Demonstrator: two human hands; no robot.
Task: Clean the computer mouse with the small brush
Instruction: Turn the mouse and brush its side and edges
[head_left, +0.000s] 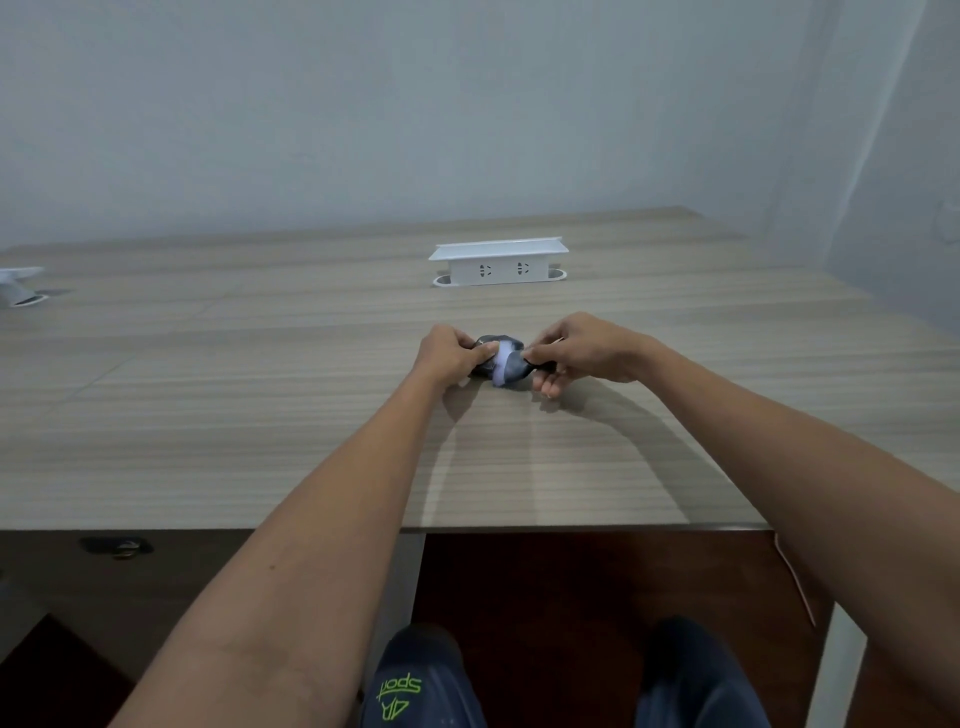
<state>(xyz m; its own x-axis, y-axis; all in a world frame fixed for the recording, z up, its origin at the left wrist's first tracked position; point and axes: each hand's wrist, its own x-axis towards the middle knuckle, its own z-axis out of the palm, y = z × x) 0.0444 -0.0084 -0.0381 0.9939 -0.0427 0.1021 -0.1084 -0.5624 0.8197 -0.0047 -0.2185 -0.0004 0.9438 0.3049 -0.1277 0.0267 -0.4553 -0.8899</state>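
Observation:
A dark grey computer mouse rests on the wooden desk between both hands. My left hand grips its left side with fingers curled around it. My right hand pinches a small brush whose pale bristles press against the middle of the mouse. The brush handle is mostly hidden inside the fingers; a thin tip pokes out above the hand.
A white socket box stands on the desk behind the hands. Another white fitting sits at the far left edge. The desk's front edge runs below my forearms, and a wall rises behind the desk.

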